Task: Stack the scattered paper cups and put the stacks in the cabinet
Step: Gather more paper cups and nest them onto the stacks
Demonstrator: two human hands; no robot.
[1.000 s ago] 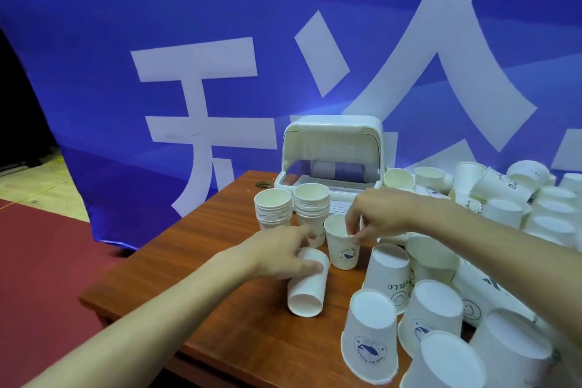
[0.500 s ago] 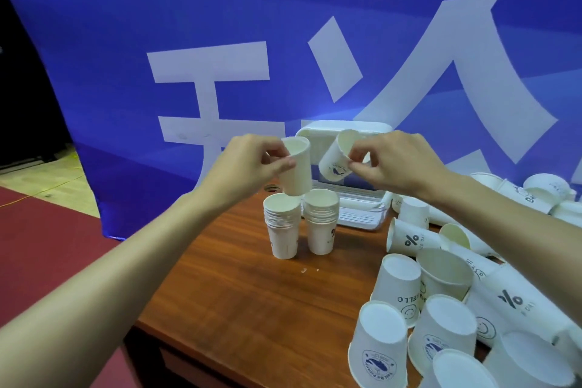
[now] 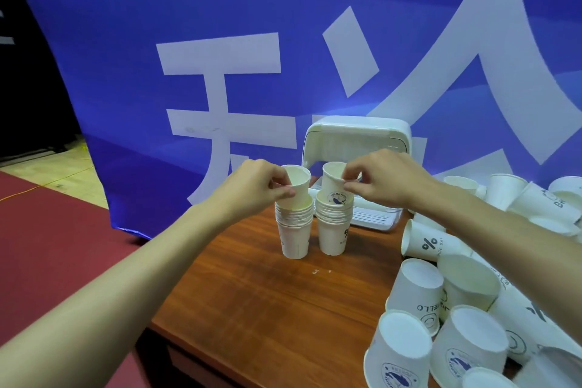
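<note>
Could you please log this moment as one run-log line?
left hand: plain cup into left stack | right hand: printed cup into right stack | loose cups: right | cabinet: behind stacks

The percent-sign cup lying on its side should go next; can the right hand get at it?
Probably, once freed: the right hand pinches a cup atop the right stack, yet the percent-sign cup lies nearby on the table, its side uncovered.

event or exhibition hall; big blue printed banner (image 3: 220, 41); red carpet (image 3: 47, 246); wooden table (image 3: 267, 309)
</note>
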